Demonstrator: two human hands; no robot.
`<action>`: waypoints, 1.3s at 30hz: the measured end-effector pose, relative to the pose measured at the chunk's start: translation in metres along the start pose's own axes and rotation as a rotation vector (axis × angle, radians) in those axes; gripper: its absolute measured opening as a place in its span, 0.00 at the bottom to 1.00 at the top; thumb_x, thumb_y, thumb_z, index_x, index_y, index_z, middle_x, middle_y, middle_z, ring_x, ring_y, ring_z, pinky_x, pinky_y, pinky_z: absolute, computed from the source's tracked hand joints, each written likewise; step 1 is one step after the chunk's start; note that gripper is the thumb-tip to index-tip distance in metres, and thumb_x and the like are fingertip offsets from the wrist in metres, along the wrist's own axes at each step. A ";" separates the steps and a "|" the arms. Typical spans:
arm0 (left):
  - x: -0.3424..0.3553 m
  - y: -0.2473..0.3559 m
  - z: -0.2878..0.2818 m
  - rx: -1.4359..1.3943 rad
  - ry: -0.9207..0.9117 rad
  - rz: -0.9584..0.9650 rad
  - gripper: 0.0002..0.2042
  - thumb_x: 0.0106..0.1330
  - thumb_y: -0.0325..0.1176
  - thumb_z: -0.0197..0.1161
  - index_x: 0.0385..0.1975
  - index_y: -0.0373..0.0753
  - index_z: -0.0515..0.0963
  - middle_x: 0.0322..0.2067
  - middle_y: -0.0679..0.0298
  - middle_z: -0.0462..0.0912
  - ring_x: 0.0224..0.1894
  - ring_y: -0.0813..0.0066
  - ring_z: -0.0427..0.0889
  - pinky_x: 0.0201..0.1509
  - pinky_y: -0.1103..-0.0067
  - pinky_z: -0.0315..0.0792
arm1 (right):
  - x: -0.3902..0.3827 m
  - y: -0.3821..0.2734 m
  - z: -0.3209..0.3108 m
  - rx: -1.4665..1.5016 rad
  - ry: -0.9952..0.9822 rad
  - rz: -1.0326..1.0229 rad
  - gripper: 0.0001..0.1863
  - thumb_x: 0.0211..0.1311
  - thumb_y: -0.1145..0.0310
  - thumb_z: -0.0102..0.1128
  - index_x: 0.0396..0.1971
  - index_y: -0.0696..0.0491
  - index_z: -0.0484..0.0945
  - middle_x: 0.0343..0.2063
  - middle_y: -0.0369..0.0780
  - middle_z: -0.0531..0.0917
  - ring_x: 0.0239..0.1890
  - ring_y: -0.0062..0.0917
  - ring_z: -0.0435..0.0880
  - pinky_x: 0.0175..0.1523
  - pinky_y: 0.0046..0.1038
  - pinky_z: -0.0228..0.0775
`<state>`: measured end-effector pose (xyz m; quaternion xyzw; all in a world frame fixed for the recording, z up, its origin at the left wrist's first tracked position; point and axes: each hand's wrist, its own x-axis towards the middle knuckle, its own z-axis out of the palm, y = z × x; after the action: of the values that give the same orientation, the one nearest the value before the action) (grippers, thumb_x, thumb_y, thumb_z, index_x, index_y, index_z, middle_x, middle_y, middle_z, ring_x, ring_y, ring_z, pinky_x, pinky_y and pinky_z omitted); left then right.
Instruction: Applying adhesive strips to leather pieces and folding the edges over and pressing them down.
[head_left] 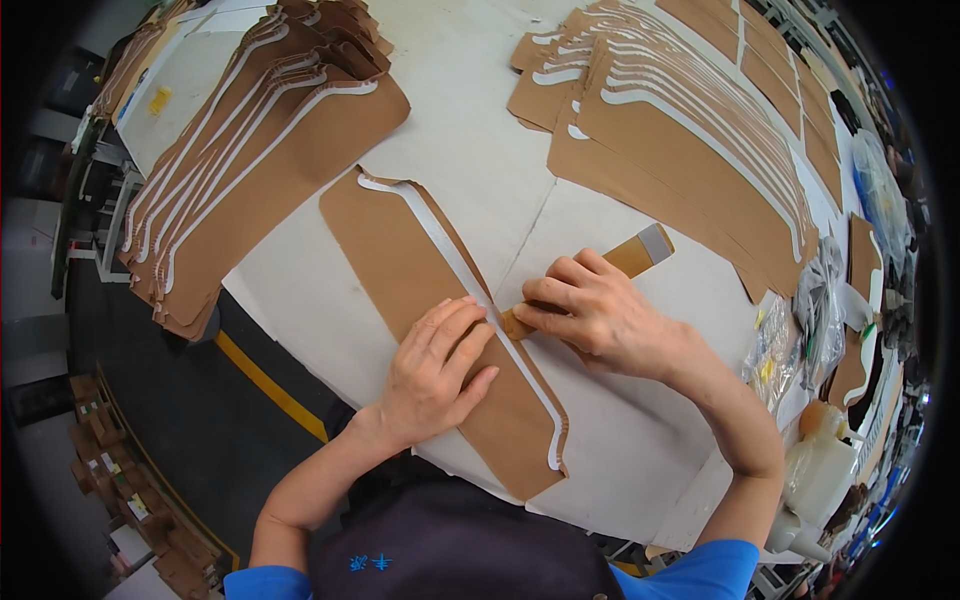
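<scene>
Holding the piece [375, 255] mid-frame under your left hand [432, 372], fingers together, you pinch the bar [632, 258] in your right hand [605, 315]. Its margin [457, 240] seems not yet folded; whether the upper-left stack [325, 135] or upper-right stack [640, 150] is finished, I cannot tell.

Workshop from where I'm standing: stacks of matching brown panels [310, 150], white-topped table [450, 90], yellow line [270, 386] on dark floor [180, 370], plastic bottle [822, 465] alongside.
</scene>
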<state>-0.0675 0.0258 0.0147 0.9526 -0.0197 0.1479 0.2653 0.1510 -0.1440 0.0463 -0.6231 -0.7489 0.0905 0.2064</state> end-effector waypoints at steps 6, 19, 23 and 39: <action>0.014 -0.016 -0.014 0.009 0.048 0.003 0.22 0.59 0.33 0.76 0.52 0.32 0.82 0.60 0.50 0.77 0.65 0.47 0.77 0.66 0.57 0.74 | 0.017 0.012 0.006 -0.028 0.061 -0.015 0.24 0.41 0.78 0.72 0.45 0.53 0.85 0.45 0.35 0.78 0.46 0.29 0.75 0.49 0.32 0.66; 0.030 -0.058 -0.031 0.065 0.039 0.018 0.23 0.60 0.35 0.76 0.54 0.33 0.81 0.63 0.51 0.76 0.66 0.48 0.75 0.67 0.58 0.73 | 0.057 0.039 0.010 -0.043 0.092 -0.012 0.23 0.44 0.79 0.71 0.46 0.53 0.84 0.46 0.34 0.79 0.45 0.29 0.76 0.49 0.32 0.66; 0.032 -0.077 -0.030 -0.021 0.046 -0.053 0.24 0.59 0.37 0.77 0.54 0.35 0.82 0.65 0.51 0.74 0.66 0.48 0.75 0.68 0.59 0.72 | 0.072 0.048 0.008 -0.043 0.092 -0.014 0.24 0.44 0.79 0.71 0.46 0.52 0.84 0.46 0.34 0.79 0.45 0.29 0.76 0.49 0.32 0.66; 0.047 -0.107 -0.046 0.118 0.097 -0.031 0.29 0.55 0.43 0.81 0.53 0.34 0.80 0.63 0.53 0.78 0.66 0.51 0.75 0.66 0.61 0.73 | 0.128 0.083 0.008 -0.053 0.090 -0.039 0.23 0.45 0.79 0.70 0.46 0.50 0.85 0.45 0.35 0.79 0.46 0.30 0.76 0.48 0.32 0.65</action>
<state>-0.0224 0.1431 0.0132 0.9585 0.0166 0.1906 0.2114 0.2039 -0.0013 0.0320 -0.6170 -0.7531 0.0386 0.2251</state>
